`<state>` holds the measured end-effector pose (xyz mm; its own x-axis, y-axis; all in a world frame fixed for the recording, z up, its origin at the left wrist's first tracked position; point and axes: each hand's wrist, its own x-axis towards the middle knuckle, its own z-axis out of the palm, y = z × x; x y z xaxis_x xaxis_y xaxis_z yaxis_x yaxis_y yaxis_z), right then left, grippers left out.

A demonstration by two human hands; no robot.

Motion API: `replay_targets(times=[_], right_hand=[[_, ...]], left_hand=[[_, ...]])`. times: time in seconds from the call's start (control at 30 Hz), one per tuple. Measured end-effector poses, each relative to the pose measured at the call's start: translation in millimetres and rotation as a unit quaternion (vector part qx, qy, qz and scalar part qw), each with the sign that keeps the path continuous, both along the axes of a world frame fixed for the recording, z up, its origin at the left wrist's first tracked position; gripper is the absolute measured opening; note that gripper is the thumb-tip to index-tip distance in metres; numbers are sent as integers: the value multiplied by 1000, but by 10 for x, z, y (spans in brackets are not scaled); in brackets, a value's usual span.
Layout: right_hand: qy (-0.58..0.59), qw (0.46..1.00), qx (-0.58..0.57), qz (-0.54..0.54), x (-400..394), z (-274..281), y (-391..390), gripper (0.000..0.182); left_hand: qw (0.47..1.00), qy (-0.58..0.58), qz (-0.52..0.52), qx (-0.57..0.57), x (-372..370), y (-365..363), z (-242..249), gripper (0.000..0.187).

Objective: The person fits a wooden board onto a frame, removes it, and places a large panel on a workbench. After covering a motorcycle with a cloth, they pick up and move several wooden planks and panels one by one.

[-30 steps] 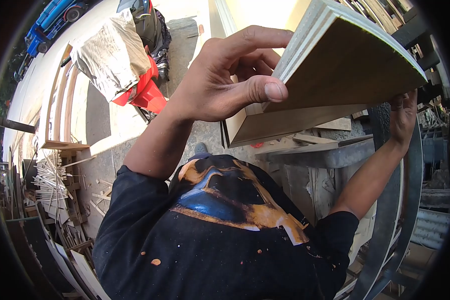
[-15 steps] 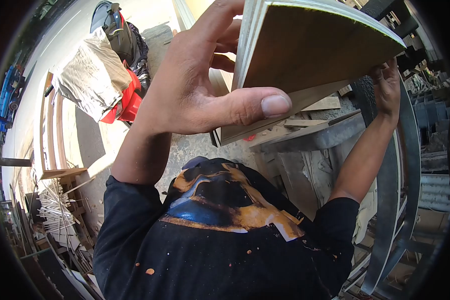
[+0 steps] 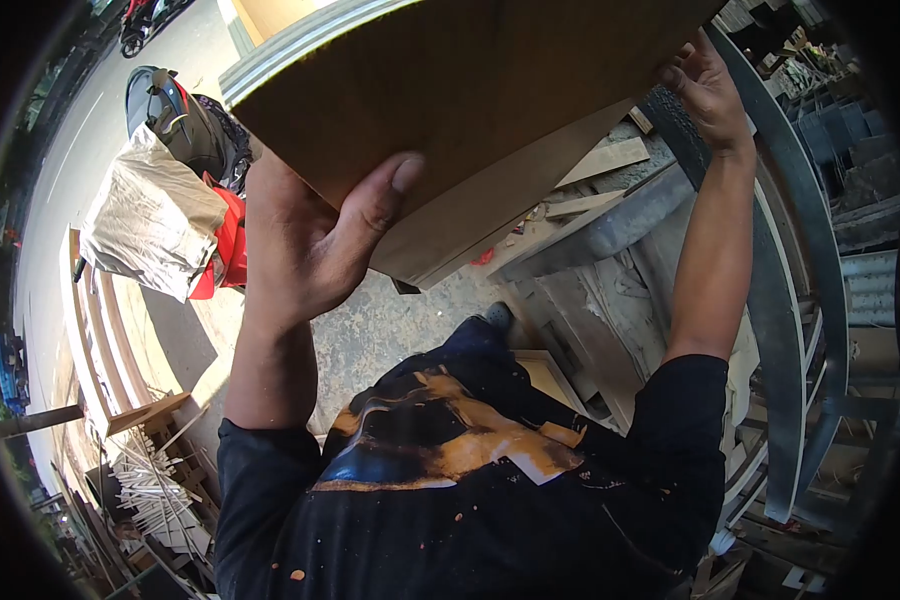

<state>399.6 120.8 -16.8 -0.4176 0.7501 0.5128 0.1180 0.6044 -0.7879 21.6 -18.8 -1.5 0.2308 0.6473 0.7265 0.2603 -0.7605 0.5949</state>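
A dark-faced wooden board with pale layered edges [image 3: 470,90] spans the top of the view, with a lighter wooden panel [image 3: 490,205] below it. My left hand [image 3: 315,235] grips the left part, its thumb lying on the dark face and its fingers hidden behind. At the far right end, my right hand [image 3: 708,95] holds the board's edge, thumb toward the panel. Both forearms are raised in front of my dark printed shirt.
Wood strips and offcuts [image 3: 160,490] lie at lower left beside a wooden frame [image 3: 90,330]. A cloth-covered red object [image 3: 155,215] and backpack [image 3: 175,120] are at upper left. Curved dark metal [image 3: 780,350] stands right. A bench with boards [image 3: 610,235] is below the panel.
The board has shifted left and up in view and shows more of its dark face. My left thumb now presses on that face, and my left fingers have gone behind it.
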Motion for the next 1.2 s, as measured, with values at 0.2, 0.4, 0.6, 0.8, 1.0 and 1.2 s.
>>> replay_targets(times=[0.2, 0.4, 0.6, 0.8, 1.0, 1.2], right_hand=[[-8, 999, -29, 40, 35, 129, 78, 57], [29, 974, -155, 164, 108, 185, 178, 30], [29, 988, -39, 149, 181, 70, 239, 21], [71, 991, 82, 79, 159, -197, 233, 15], [84, 990, 89, 70, 154, -208, 239, 18], [55, 985, 133, 92, 145, -223, 227, 20]], left_hand=[[986, -96, 117, -64, 108, -205, -125, 25], [974, -111, 197, -31, -372, -231, -423, 52], [987, -90, 131, -19, -491, -265, -398, 53], [977, -110, 185, 3, -486, -287, -353, 55], [985, -86, 141, 39, -366, -305, -312, 30], [964, -38, 245, 90, -900, -509, -474, 32]])
